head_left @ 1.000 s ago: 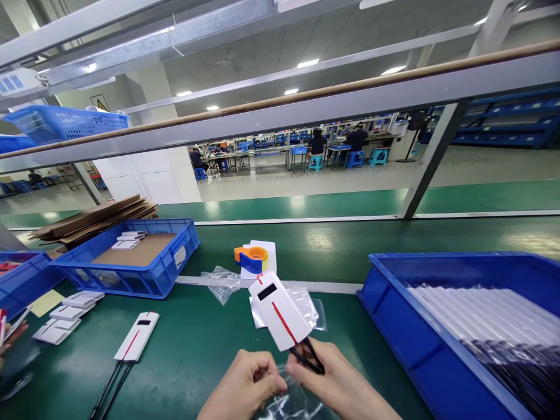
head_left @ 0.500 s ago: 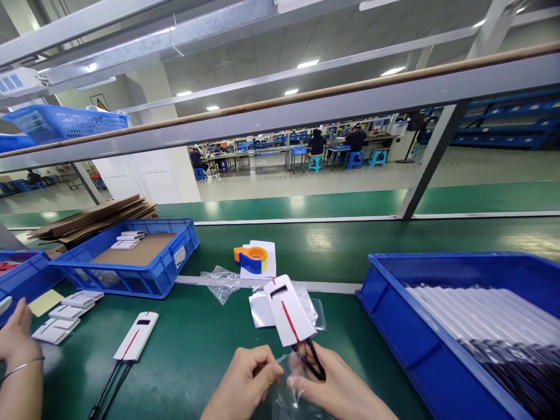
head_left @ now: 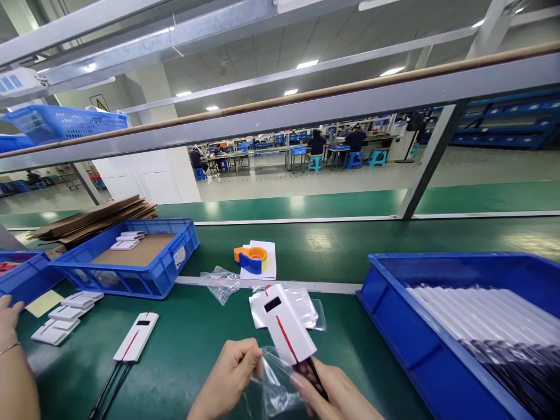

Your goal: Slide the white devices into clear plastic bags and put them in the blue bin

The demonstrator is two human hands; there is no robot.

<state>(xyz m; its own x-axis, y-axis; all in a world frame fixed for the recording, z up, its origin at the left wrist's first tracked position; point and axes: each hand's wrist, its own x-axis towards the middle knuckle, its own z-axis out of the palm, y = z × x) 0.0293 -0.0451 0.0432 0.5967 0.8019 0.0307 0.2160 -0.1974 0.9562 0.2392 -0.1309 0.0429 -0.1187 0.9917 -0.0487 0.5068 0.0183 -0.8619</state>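
Observation:
My right hand (head_left: 336, 389) is closed round the black cords of a flat white device (head_left: 287, 326), which has a dark window and a red stripe. The device tilts up and away from me. My left hand (head_left: 230, 373) pinches the edge of a clear plastic bag (head_left: 277, 382), which hangs between both hands below the device. My right fingertips touch the bag too. Behind the device lies a pile of clear bags (head_left: 317, 315). A second white device (head_left: 136, 337) with black cords rests on the table to the left.
A blue bin (head_left: 394, 326) of bagged devices stands right. At left are a blue tray (head_left: 153, 280), white pieces (head_left: 65, 313), a yellow paper (head_left: 44, 303) and a co-worker's hand (head_left: 7, 324). A tape dispenser (head_left: 252, 258) sits farther back beside a crumpled bag (head_left: 221, 283).
My left hand has moved left, pulling the bag's edge outward. The device has dropped slightly towards me. The co-worker's hand has shifted left.

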